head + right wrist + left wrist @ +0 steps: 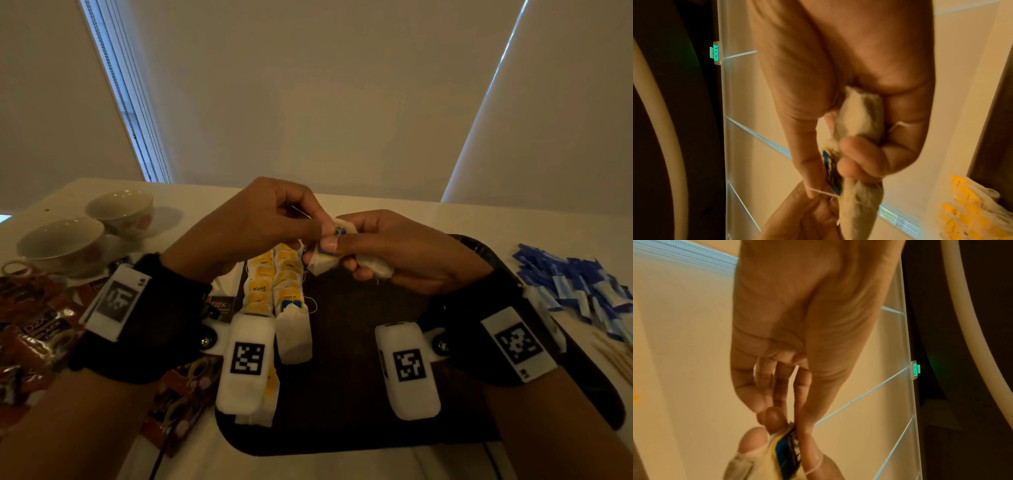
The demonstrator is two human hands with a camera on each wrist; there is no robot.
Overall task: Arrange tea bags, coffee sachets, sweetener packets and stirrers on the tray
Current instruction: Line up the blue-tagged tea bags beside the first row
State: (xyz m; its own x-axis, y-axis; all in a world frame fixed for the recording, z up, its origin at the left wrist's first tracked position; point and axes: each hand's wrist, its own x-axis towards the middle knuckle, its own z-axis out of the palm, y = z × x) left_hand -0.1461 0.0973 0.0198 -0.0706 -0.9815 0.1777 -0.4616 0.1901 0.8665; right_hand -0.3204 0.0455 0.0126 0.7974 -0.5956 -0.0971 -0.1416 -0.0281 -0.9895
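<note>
Pale roller blinds are seen behind a white table (394, 212), where a dark tray (359, 394) is laid. Two rows of yellow-tagged tea bags (274, 284) are already lined up along its left part. Above the tray, a small bunch of blue-tagged tea bags (329, 253) is gripped by the curled right hand (404, 253), while a string is pinched by the left hand (253, 222). One bag is apparently being separated; next, it should be freed and laid beside the rows. Coffee sachets (30, 329) and blue packets (579, 287) are still left off the tray.

Both hands meet, raised in front of the body: the left hand (253, 222) pinches with thumb and forefinger, the right hand (407, 253) has fingers (857, 149) curled tight, and both wrists wear black bands.
</note>
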